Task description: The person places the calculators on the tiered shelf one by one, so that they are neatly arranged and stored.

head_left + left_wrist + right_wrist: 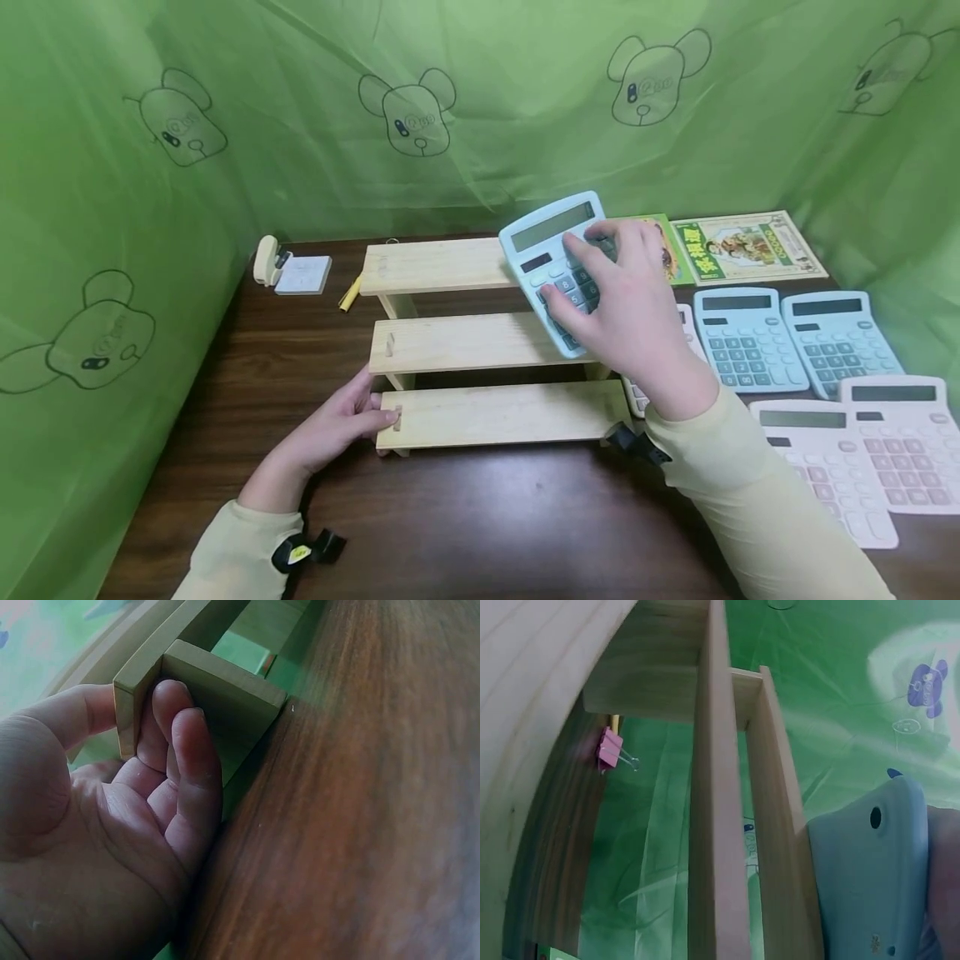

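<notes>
Clock laid on the head view, centred on the wooden rack (468,343), 12 farthest from the person.

Progress: looks mid-step. One blue calculator (557,272) is lifted at 1 o'clock, over the upper two boards, not set down; whether its edge touches wood, cannot tell. Two more blue calculators (750,342) lie flat on the table (510,517) at 3, two pale pink calculators (903,450) at 4, overlapping. Another pale one peeks out behind the right forearm. If these belong to the same job, most of it remains.

Right hand (633,304): grasping the lifted calculator, thumb and fingers spread across the keys. Left hand (347,423), 8 o'clock: gripping the left end of the lowest board, thumb on top, fingers curled beneath.

Specimen: light blue, rounded corners, grey display at the far end, small dark strip below, darker blue keys partly covered. Tilted, display end leaning toward 11. Right wrist view gives the plain blue back, dark oval spot near one corner.
</notes>
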Tool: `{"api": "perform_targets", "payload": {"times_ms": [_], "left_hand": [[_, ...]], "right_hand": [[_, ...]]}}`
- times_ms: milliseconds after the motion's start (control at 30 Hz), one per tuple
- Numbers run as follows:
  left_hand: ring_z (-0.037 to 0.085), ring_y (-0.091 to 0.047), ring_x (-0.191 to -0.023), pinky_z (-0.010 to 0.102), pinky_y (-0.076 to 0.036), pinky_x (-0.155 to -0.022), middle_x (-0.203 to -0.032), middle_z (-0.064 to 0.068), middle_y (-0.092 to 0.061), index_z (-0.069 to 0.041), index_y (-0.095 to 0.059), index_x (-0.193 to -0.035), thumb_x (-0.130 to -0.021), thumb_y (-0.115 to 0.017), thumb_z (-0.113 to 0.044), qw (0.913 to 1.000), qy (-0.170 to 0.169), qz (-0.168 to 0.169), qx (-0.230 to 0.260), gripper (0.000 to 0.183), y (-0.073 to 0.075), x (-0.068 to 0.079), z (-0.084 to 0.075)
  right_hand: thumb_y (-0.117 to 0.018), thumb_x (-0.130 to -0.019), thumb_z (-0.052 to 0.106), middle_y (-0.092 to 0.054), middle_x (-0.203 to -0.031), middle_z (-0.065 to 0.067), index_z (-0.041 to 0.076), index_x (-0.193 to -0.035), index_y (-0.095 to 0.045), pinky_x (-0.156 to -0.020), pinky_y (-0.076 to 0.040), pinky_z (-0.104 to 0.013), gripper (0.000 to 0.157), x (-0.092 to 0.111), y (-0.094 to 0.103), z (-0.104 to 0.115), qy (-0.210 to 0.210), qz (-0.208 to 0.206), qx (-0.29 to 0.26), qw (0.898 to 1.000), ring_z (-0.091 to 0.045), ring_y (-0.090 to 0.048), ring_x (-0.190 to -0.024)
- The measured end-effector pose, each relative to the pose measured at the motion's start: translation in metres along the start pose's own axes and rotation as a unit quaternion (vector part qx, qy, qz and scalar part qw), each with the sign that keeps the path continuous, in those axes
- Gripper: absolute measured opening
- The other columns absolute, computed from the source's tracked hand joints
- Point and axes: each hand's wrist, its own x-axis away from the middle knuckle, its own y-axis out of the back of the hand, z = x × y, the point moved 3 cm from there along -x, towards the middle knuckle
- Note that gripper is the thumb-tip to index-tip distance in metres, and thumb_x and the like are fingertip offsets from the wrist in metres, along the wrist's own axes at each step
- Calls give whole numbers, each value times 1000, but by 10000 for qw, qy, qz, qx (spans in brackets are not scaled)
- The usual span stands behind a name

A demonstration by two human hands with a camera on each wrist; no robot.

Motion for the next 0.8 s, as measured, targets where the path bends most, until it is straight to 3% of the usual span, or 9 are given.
{"api": "perform_targets", "payload": {"times_ms": [133, 300, 433, 567, 800], "left_hand": [[34, -67, -84, 44, -56, -69, -104, 26, -66, -37, -6, -155, -98, -57, -9, 10000, -69, -1, 53, 81, 0, 0, -1], [34, -67, -75, 45, -55, -65, -99, 27, -66, -36, -6, -155, -98, -56, -9, 10000, -21, 19, 73, 81, 0, 0, 1], [35, -66, -69, 47, -55, -61, -97, 28, -66, -34, -6, -155, -98, -55, -7, 9999, -80, 35, 140, 80, 0, 0, 3], [35, -66, -68, 46, -55, -60, -99, 29, -65, -35, -6, -155, -98, -54, -5, 9997, -107, 82, 185, 80, 0, 0, 5], [37, -64, -64, 47, -54, -57, -102, 29, -64, -34, -7, -155, -98, -55, -4, 9996, -172, 53, 219, 80, -1, 0, 6]], "right_hand": [[-62, -85, 47, -49, -124, -20, 2, -125, -64, -87, -38, -49, 60, 0, 0, 2, 49, 137, 322, 9994, -39, -42, -113], [-61, -84, 54, -50, -125, -20, 2, -128, -61, -84, -40, -49, 68, 2, 3, 6, 207, 350, 507, 9979, -39, -46, -111], [-65, -81, 60, -49, -132, -22, -2, -129, -54, -98, -38, -50, 79, 3, 1, 9, 307, 650, 399, 9966, -39, -43, -121], [-63, -79, 66, -40, -144, -22, -1, -131, -50, -106, -33, -54, 86, 6, -3, 12, 439, 1165, 463, 9911, -38, -32, -136], [-63, -79, 35, -36, -150, -18, 6, -133, -52, -97, -41, -58, 62, 9, -8, 12, 795, 1089, 166, 9907, -34, -25, -142]]}}
